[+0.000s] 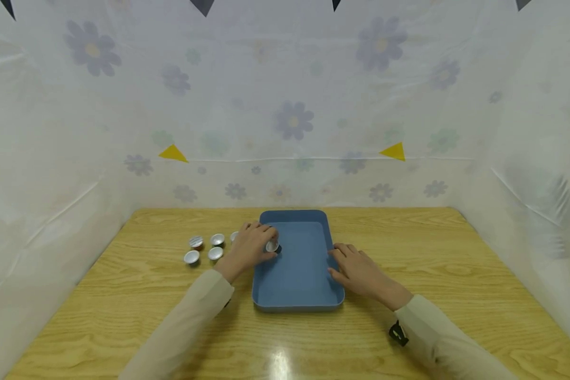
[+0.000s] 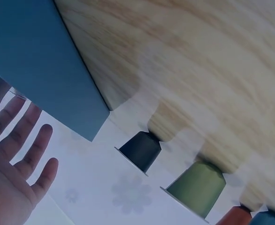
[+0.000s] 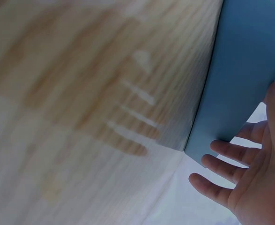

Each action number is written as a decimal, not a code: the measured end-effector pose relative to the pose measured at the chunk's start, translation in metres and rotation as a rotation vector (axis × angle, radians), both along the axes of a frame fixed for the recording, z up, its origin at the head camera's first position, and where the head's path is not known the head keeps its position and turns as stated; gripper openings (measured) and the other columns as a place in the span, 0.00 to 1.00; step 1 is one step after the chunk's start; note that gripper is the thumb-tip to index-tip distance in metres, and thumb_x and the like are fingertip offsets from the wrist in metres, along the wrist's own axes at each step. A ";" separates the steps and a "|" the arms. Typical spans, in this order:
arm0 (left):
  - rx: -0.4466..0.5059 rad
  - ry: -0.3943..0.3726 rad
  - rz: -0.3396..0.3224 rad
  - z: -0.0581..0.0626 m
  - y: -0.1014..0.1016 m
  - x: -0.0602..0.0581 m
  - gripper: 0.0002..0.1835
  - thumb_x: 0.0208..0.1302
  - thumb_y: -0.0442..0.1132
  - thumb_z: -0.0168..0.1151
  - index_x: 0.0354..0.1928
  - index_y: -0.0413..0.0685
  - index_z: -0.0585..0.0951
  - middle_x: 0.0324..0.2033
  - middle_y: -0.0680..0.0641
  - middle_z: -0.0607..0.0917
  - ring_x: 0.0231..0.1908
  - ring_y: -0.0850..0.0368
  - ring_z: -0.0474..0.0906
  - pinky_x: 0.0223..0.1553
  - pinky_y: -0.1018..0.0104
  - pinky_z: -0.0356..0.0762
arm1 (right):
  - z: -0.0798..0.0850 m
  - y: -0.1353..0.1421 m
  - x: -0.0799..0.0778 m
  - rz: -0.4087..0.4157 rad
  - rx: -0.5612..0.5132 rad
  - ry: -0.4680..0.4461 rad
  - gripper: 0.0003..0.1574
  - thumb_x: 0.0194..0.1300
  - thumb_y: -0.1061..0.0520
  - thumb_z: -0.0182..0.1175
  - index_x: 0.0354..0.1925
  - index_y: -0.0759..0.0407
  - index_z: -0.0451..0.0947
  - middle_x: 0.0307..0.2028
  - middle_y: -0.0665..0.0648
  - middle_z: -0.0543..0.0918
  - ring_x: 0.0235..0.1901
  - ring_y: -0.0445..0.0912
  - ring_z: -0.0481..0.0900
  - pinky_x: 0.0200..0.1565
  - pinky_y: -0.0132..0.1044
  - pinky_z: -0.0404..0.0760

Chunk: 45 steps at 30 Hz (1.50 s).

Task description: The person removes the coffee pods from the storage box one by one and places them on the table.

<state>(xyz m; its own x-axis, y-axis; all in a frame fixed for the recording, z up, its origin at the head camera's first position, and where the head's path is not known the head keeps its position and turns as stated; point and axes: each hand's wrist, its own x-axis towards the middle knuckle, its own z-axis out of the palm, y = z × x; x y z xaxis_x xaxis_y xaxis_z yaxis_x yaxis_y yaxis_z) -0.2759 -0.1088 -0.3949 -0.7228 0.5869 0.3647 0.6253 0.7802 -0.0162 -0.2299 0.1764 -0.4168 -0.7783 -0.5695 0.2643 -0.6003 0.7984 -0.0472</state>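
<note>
My left hand (image 1: 250, 245) reaches over the left wall of a blue rectangular tray (image 1: 300, 274). Between its thumb and fingers it pinches a coffee capsule (image 1: 272, 246) whose silvery lid shows, low over the tray's floor. In the left wrist view, that capsule is mostly hidden behind the tray wall (image 2: 48, 70). My right hand (image 1: 361, 272) rests at the tray's right rim, fingers relaxed and a little bent, holding nothing. From the right wrist, its fingers (image 3: 224, 164) appear spread along the outer side of the tray.
Several more capsules stand lid up on the wooden table (image 1: 138, 306) left of the tray, among them a dark one (image 2: 142, 151) and a green one (image 2: 198, 187). One capsule (image 1: 234, 236) is partly covered by the left hand. Flowered sheeting (image 1: 294, 121) encloses the back and sides.
</note>
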 end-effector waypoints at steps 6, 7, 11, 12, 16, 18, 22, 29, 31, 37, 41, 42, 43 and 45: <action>0.030 0.019 -0.010 0.006 -0.001 0.002 0.16 0.47 0.49 0.71 0.36 0.54 0.77 0.35 0.53 0.81 0.39 0.53 0.74 0.42 0.55 0.70 | 0.001 0.000 -0.001 -0.005 0.001 0.000 0.26 0.65 0.47 0.54 0.53 0.63 0.71 0.56 0.65 0.71 0.55 0.58 0.70 0.43 0.52 0.76; 0.029 0.019 -0.007 0.007 -0.001 0.003 0.16 0.47 0.49 0.71 0.36 0.55 0.77 0.35 0.53 0.81 0.39 0.53 0.74 0.42 0.55 0.70 | 0.001 0.000 -0.001 -0.008 0.004 -0.002 0.26 0.65 0.47 0.53 0.54 0.62 0.71 0.56 0.65 0.71 0.55 0.58 0.70 0.43 0.52 0.76; 0.030 0.034 -0.004 0.011 -0.003 0.005 0.16 0.46 0.50 0.71 0.35 0.55 0.77 0.34 0.53 0.80 0.40 0.53 0.75 0.43 0.55 0.71 | 0.001 0.000 -0.001 -0.014 0.007 -0.007 0.26 0.64 0.46 0.53 0.54 0.62 0.71 0.56 0.65 0.71 0.55 0.58 0.70 0.44 0.52 0.75; 0.026 0.041 -0.001 0.012 -0.003 0.006 0.16 0.46 0.50 0.71 0.35 0.55 0.77 0.34 0.52 0.80 0.40 0.52 0.75 0.43 0.54 0.71 | 0.000 0.000 -0.001 -0.014 0.008 -0.007 0.26 0.64 0.46 0.54 0.54 0.62 0.71 0.56 0.65 0.71 0.55 0.58 0.70 0.44 0.52 0.75; 0.013 0.076 0.010 0.014 -0.005 0.007 0.17 0.46 0.51 0.71 0.36 0.55 0.77 0.36 0.51 0.81 0.41 0.51 0.76 0.45 0.53 0.72 | 0.000 0.000 0.000 -0.014 0.006 -0.008 0.26 0.64 0.47 0.54 0.54 0.62 0.70 0.56 0.65 0.71 0.55 0.58 0.70 0.44 0.53 0.75; 0.005 0.086 0.015 0.015 -0.007 0.007 0.17 0.46 0.51 0.71 0.36 0.56 0.77 0.36 0.52 0.81 0.42 0.51 0.76 0.45 0.53 0.72 | 0.000 0.000 0.000 -0.014 0.007 -0.007 0.27 0.64 0.47 0.54 0.54 0.62 0.70 0.56 0.65 0.71 0.55 0.58 0.70 0.44 0.53 0.75; -0.010 0.096 0.031 0.017 -0.010 0.008 0.19 0.46 0.52 0.71 0.39 0.55 0.78 0.38 0.51 0.81 0.42 0.50 0.76 0.46 0.53 0.73 | 0.000 0.000 0.000 -0.015 0.009 -0.009 0.27 0.64 0.47 0.54 0.54 0.62 0.70 0.56 0.65 0.71 0.55 0.57 0.70 0.45 0.53 0.75; -0.008 0.095 0.073 0.020 -0.019 0.007 0.18 0.46 0.51 0.71 0.36 0.54 0.77 0.37 0.51 0.81 0.42 0.51 0.76 0.46 0.53 0.72 | 0.000 0.000 0.000 -0.013 0.006 -0.013 0.27 0.65 0.47 0.53 0.54 0.62 0.70 0.57 0.65 0.71 0.55 0.57 0.70 0.44 0.53 0.75; -0.004 0.089 0.083 0.020 -0.022 0.007 0.17 0.46 0.51 0.71 0.35 0.53 0.77 0.36 0.51 0.80 0.42 0.51 0.75 0.45 0.53 0.72 | 0.000 0.000 0.000 -0.013 0.006 -0.017 0.26 0.65 0.47 0.53 0.55 0.62 0.70 0.57 0.65 0.70 0.55 0.58 0.70 0.44 0.53 0.75; -0.009 0.108 0.106 0.021 -0.031 0.010 0.17 0.45 0.51 0.71 0.33 0.53 0.76 0.33 0.51 0.79 0.39 0.51 0.75 0.42 0.54 0.72 | 0.000 0.000 0.000 -0.015 0.006 -0.025 0.26 0.65 0.47 0.53 0.55 0.62 0.70 0.57 0.65 0.70 0.55 0.58 0.69 0.45 0.54 0.74; -0.024 0.121 0.126 0.019 -0.037 0.011 0.17 0.46 0.51 0.71 0.34 0.53 0.77 0.33 0.51 0.80 0.38 0.51 0.75 0.41 0.54 0.73 | 0.000 0.000 0.000 -0.015 0.006 -0.027 0.27 0.65 0.47 0.53 0.55 0.62 0.70 0.57 0.65 0.70 0.55 0.58 0.69 0.45 0.54 0.74; -0.026 0.124 0.131 0.018 -0.038 0.011 0.17 0.47 0.51 0.70 0.35 0.53 0.77 0.33 0.51 0.80 0.38 0.51 0.75 0.41 0.54 0.73 | 0.000 0.000 0.000 -0.014 0.006 -0.027 0.27 0.65 0.47 0.53 0.55 0.62 0.70 0.57 0.65 0.70 0.55 0.58 0.69 0.45 0.54 0.74; -0.024 0.127 0.133 0.018 -0.040 0.012 0.17 0.47 0.50 0.70 0.36 0.53 0.77 0.33 0.51 0.80 0.38 0.51 0.75 0.41 0.54 0.73 | -0.001 0.000 0.000 -0.013 0.006 -0.027 0.27 0.65 0.47 0.53 0.55 0.62 0.70 0.57 0.65 0.70 0.55 0.58 0.69 0.45 0.54 0.74; -0.022 0.135 0.136 0.016 -0.043 0.012 0.18 0.47 0.50 0.70 0.38 0.52 0.78 0.34 0.50 0.80 0.38 0.51 0.76 0.41 0.53 0.73 | -0.001 0.000 0.000 -0.012 0.006 -0.028 0.26 0.65 0.47 0.53 0.55 0.62 0.70 0.57 0.65 0.70 0.55 0.58 0.69 0.45 0.53 0.74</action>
